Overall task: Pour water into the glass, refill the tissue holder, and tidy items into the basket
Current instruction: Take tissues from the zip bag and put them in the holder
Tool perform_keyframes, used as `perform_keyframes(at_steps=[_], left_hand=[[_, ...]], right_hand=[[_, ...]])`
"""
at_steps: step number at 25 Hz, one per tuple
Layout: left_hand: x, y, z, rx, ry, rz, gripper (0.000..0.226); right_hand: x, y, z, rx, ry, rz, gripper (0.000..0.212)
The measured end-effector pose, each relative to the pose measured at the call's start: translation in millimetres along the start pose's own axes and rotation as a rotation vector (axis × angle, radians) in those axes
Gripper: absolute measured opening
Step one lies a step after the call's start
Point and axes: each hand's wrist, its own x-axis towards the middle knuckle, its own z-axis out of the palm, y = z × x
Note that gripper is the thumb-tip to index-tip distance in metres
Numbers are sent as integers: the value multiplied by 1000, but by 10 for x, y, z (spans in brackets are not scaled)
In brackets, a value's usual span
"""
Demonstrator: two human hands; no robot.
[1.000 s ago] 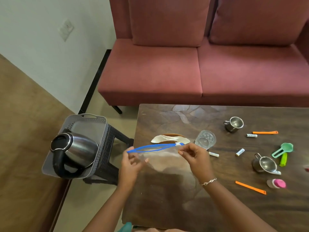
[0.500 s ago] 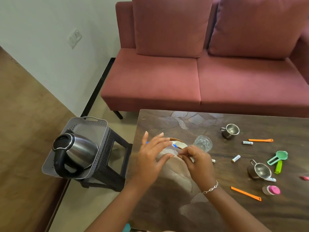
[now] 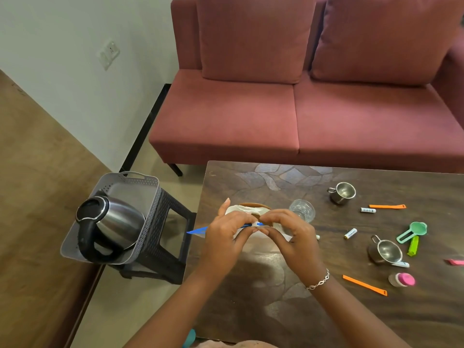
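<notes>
Blue strip (image 3: 198,231) pinched by both hands near table's (image 3: 251,177) left edge. Left hand (image 3: 224,238) curled round strip, one finger raised. Right hand (image 3: 291,234) pinching strip between thumb and fingertips. Strip tip seen projecting left past left hand. Holder (image 3: 253,204) with white tissue (image 3: 247,210) noted just behind hands. Glass (image 3: 302,210) upright, just right of holder; contents not discernible. Kettle (image 3: 113,226) seated in grey basket (image 3: 152,217), left of table.
</notes>
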Motion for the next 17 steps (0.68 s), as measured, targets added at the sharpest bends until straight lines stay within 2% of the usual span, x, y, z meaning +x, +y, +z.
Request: perform_keyframes(at_steps=[4,8,17], left_hand=[[-4,13,17,42,-25,0,11],[-22,30,21,27,-61,-30,25],[-22,37,-13,-73,-106,-76,35]], right_hand=[[23,-35,33,31,30,-19,3],[2,-29,59,67,11,-24,11],[-13,-45,84,173,10,20,6]])
